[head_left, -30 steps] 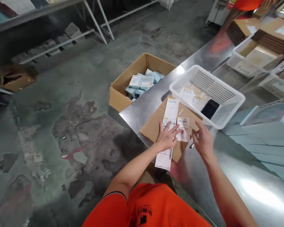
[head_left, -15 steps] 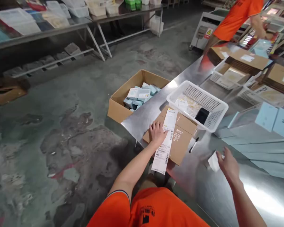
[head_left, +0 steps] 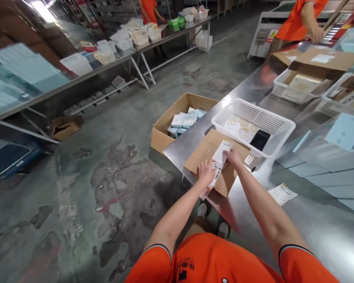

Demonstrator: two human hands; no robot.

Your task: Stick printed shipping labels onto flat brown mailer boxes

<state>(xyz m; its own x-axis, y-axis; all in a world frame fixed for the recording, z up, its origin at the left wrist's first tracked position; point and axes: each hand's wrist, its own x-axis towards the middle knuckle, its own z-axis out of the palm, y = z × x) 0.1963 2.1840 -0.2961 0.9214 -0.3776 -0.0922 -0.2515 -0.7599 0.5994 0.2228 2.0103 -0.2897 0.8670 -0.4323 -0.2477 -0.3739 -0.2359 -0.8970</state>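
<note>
A flat brown cardboard box [head_left: 199, 155] lies at the corner of the metal table. Across it runs a strip of printed white shipping labels [head_left: 221, 153], its lower end hanging past the box edge. My left hand [head_left: 205, 172] is closed at the strip's left edge, around its middle. Higher up, my right hand [head_left: 233, 158] pinches the strip's right side between thumb and fingers. Beside my right forearm, a loose printed slip [head_left: 282, 193] rests on the table. A marker pen [head_left: 253, 169] is mostly hidden behind that forearm.
Behind the box stands a white plastic basket [head_left: 279, 125] holding a black phone [head_left: 260, 140] and papers. An open carton [head_left: 162, 135] of small light-blue boxes is beyond the table's left edge. Light-blue boxes [head_left: 327, 184] are stacked at right. A co-worker [head_left: 297, 23] stands at the far right.
My right hand has left the slip on the table and moved left onto the label strip. My left hand, earlier spread flat on the strip, is now closed at its edge. The view has shifted left.
</note>
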